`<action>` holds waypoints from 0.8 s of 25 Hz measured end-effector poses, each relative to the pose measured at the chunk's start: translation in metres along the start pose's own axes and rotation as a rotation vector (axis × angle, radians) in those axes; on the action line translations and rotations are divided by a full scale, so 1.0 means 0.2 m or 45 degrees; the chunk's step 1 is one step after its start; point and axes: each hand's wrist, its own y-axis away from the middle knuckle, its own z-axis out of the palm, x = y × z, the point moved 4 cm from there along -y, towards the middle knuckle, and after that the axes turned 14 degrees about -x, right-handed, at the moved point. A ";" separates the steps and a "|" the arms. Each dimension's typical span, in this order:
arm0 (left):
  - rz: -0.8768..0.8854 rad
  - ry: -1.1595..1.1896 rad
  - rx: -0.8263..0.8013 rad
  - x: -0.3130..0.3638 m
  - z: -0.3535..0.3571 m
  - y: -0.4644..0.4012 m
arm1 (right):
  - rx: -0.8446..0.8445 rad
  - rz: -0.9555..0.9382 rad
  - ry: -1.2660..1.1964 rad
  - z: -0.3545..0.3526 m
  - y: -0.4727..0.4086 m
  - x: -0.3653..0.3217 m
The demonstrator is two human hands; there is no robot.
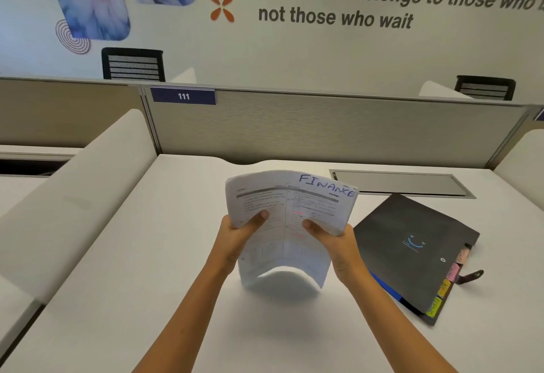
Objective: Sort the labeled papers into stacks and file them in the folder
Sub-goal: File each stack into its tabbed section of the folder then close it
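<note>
A stack of printed papers [290, 210] stands upright over the white desk, its top sheet marked "FINANCE" in blue pen. My left hand [240, 232] grips the stack's left edge, thumb on the front. My right hand [335, 240] grips the right edge the same way. The bottom edge of the stack bows just above the desk. To the right lies a closed black folder [412, 252] with coloured index tabs along its right side and a snap strap.
The white desk [147, 284] is bounded by a grey partition [323, 128] at the back with a "111" label. A metal cable hatch [400, 182] is set into the desk behind the folder. A white divider [73, 196] rises on the left.
</note>
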 end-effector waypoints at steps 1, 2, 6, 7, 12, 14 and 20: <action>0.007 0.012 0.000 0.00 0.00 0.00 | 0.000 -0.006 -0.004 -0.01 -0.01 0.00; 0.006 0.020 -0.006 -0.02 0.00 0.00 | 0.003 0.002 -0.008 -0.01 -0.01 0.01; -0.097 -0.010 -0.063 -0.20 0.01 0.06 | 0.050 0.097 -0.063 -0.02 0.02 0.15; -0.126 -0.032 -0.055 -0.25 0.01 0.07 | 0.058 0.122 -0.059 -0.03 0.02 0.18; -0.279 -0.134 0.048 -0.27 0.00 0.03 | 0.009 0.196 0.048 -0.08 0.01 0.20; -0.350 -0.125 0.013 -0.26 0.03 -0.01 | 0.004 0.220 0.044 -0.13 0.01 0.19; -0.459 0.098 -0.001 -0.26 0.25 -0.07 | -0.045 0.334 0.102 -0.40 0.08 0.18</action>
